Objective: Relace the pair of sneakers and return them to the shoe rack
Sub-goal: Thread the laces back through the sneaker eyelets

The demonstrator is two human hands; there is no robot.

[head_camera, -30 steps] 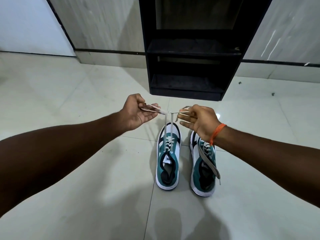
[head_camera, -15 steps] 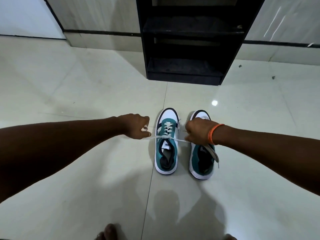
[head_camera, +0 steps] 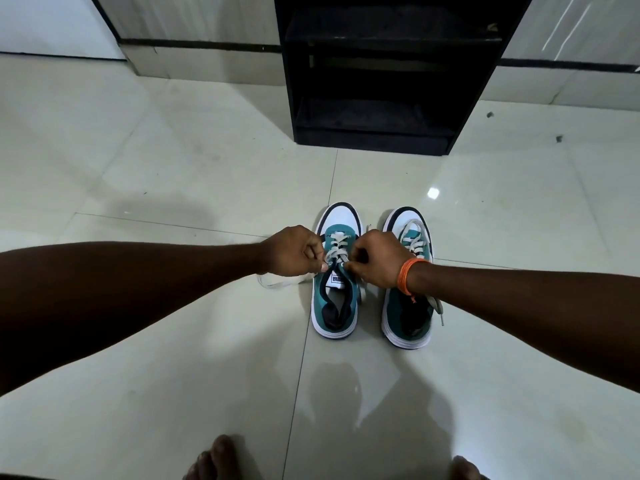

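Observation:
Two teal, white and black sneakers stand side by side on the floor, toes toward the rack. My left hand (head_camera: 292, 251) and my right hand (head_camera: 377, 259) sit low over the left sneaker (head_camera: 336, 303), each pinching an end of its white lace (head_camera: 337, 242) at the top eyelets. One lace end (head_camera: 277, 281) trails on the tile to the left of that shoe. The right sneaker (head_camera: 408, 313) is partly covered by my right wrist, and its loose lace (head_camera: 437, 306) hangs over its right side. The black shoe rack (head_camera: 381, 74) stands just beyond the shoes.
Glossy pale floor tiles (head_camera: 173, 174) stretch all around. The rack has two open dark shelves and stands against a grey wall (head_camera: 194, 19) with a dark baseboard stripe. My bare toes (head_camera: 221, 459) show at the bottom edge.
Both hands came down from holding the lace ends raised and pulled apart, and now meet close together at the left sneaker's top eyelets. The view tilted further downward.

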